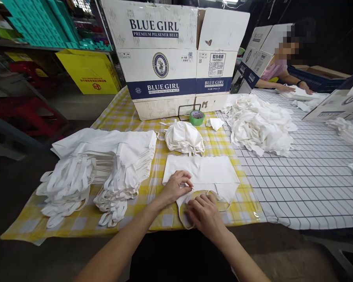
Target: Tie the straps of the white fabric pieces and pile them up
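A white strapped garment (pixel 206 168) lies flat on the yellow checked cloth in front of me, its thin straps toward the table edge. My left hand (pixel 178 187) is at its lower left edge, thumb and fingers pinched together on the white fabric. Over the straps is my right hand (pixel 204 211), fingers curled down; what lies under the fingertips is hidden. To the left stands a thick stack of similar white garments (pixel 106 147), straps hanging toward me. A small bundle of white garments (pixel 184 137) sits just beyond the flat one.
Behind the bundle are green tape (pixel 197 117) and a large beer carton (pixel 164 58). A heap of white pieces (pixel 259 121) lies at the right on the grid-patterned cloth (pixel 297 188). Across the table, a person's hands (pixel 297 88) touch white fabric. A yellow box (pixel 88 70) stands behind left.
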The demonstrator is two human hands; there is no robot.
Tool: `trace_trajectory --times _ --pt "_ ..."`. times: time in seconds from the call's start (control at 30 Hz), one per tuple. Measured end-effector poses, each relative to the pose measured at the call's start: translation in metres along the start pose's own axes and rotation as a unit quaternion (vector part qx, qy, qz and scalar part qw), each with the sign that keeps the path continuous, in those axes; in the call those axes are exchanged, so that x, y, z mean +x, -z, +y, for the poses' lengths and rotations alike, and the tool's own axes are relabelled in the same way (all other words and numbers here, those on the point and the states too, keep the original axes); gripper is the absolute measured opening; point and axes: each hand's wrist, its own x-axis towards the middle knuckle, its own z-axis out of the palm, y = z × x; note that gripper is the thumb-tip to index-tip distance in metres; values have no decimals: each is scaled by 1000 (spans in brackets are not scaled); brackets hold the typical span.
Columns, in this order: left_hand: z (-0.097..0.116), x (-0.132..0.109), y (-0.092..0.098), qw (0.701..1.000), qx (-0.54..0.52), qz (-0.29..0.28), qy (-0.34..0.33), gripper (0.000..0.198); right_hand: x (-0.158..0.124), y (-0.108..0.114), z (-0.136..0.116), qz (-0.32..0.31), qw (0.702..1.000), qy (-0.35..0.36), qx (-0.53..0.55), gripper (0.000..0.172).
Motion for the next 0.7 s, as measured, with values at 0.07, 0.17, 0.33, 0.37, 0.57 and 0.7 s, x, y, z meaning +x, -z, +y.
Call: trace_trajectory --times 0.07,0.17,0.33,0.37,0.57,0.7 --pt "-1 0 0 1000 -18 3 9 8 -3 0 -3 -9 1000 4 24 12" --pt "-3 1 1 999 -44 0 24 8 -6 -1 -1 -4 998 -9 56 16" --pt "-8 3 3 997 -71 -13 39 7 -8 -3 10 56 991 -77 93 17" --pt "-8 3 3 997 -71 -15 41 7 -8 -3 13 67 989 -89 98 17" --pt "-4 2 7 996 -48 -22 65 12 -3 8 56 166 971 -170 35 19" --pt "-9 -1 19 983 109 101 103 24 -1 21 107 195 953 -224 -62 31"
